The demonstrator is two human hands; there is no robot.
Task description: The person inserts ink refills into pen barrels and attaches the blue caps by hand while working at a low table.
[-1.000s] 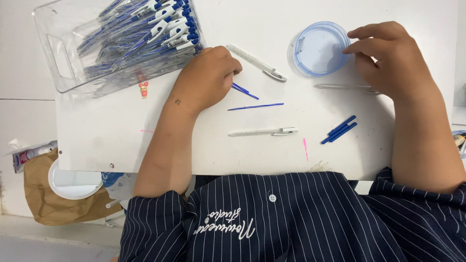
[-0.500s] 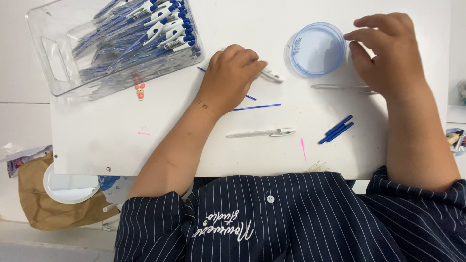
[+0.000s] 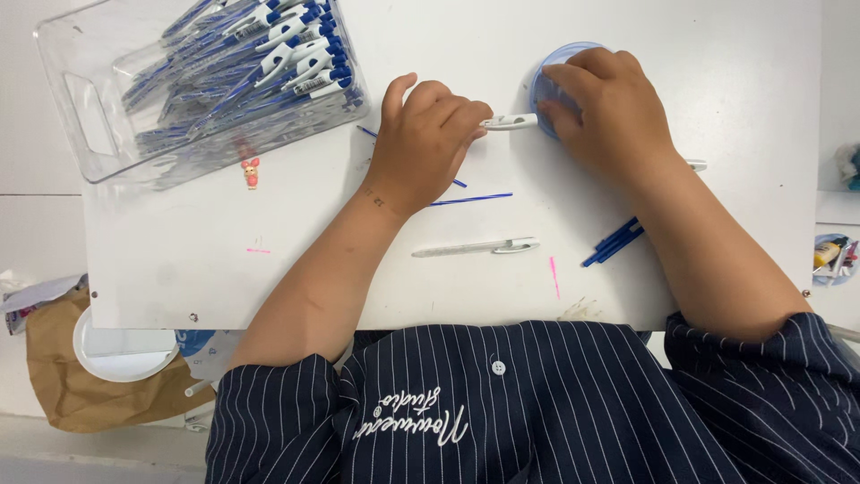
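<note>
Fingers of the left hand (image 3: 421, 143) are pinching a white plastic pen barrel (image 3: 511, 122) beside the round blue plastic container (image 3: 548, 76); the right hand (image 3: 609, 108) is covering that container, its grip seemingly loose.

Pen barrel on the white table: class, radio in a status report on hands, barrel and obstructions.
Left hand shut on white pen barrel. Right hand rests on blue round container, fingers at barrel's clip end. Blue refill lies loose beside left hand.

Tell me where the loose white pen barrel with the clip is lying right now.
In the head view, the white pen barrel lies near the table's front edge, centre, just below the thin blue refill and left of the blue tubes.
</note>
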